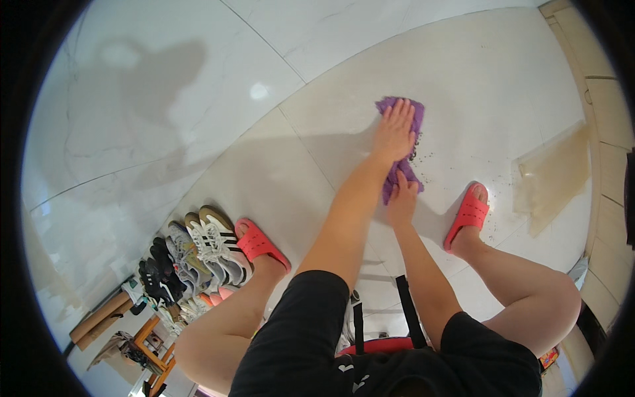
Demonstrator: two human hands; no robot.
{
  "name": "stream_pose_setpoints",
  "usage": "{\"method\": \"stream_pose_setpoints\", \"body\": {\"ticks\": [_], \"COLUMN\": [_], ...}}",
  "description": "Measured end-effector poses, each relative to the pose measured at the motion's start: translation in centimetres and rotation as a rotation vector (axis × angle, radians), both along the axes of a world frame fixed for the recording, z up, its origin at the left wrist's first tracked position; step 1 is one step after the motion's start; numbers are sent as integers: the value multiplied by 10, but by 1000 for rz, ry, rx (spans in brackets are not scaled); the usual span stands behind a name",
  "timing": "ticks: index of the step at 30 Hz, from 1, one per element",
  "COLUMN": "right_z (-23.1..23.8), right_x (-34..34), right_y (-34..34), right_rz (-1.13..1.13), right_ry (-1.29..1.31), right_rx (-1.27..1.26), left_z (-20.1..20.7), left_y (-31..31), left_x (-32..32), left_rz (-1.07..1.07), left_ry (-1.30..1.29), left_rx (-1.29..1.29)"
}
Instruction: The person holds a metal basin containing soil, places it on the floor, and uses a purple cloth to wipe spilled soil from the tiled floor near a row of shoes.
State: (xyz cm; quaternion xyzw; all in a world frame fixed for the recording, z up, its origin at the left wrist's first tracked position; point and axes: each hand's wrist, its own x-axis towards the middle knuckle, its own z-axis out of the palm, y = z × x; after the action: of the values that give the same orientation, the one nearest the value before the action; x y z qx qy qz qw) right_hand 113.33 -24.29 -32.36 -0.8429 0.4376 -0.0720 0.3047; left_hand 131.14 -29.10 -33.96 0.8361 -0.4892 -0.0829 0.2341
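Observation:
A crumpled purple cloth (418, 114) lies on the pale tiled floor, stretched from its far end back toward me. My left hand (395, 132) rests flat on the far part, fingers stretched out and pressing down. Nearer to me, my right hand (401, 200) touches the cloth's near end with its fingers extended over it; part of its grip is hard to make out. Small dark crumbs (414, 153) gather along the right edge of the cloth. More specks (430, 165) are scattered on the tiles to its right.
My feet wear red slippers (261, 246), one on either side of my arms. Several pairs of shoes (215, 241) line the left, near a wooden frame (151, 354). A translucent brownish sheet (555, 175) lies at right, before beige cabinets (608, 109).

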Motion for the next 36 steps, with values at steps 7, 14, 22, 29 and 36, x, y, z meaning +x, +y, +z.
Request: {"method": "stream_pose_setpoints", "body": {"ticks": [7,14,22,29,36], "right_z": [-6,-7,8,1,-8], "right_x": [-50,-51,0,87,72], "right_y": [-30,12,16,-6,-7], "right_rz": [-89,202,415,333,-74], "right_ry": [-89,-36,-85,-163,-156], "right_rx": [-39,-65,-11,-105,92], "left_z": [-2,2,4,-12,1], "left_y": [21,139,148,107,36], "left_x": [-43,-48,-43,53,64], "left_rz": [216,407,342,444,21], "left_ry": [178,50,-27,-93,-55], "left_rx": [42,146,129,177,221]}}
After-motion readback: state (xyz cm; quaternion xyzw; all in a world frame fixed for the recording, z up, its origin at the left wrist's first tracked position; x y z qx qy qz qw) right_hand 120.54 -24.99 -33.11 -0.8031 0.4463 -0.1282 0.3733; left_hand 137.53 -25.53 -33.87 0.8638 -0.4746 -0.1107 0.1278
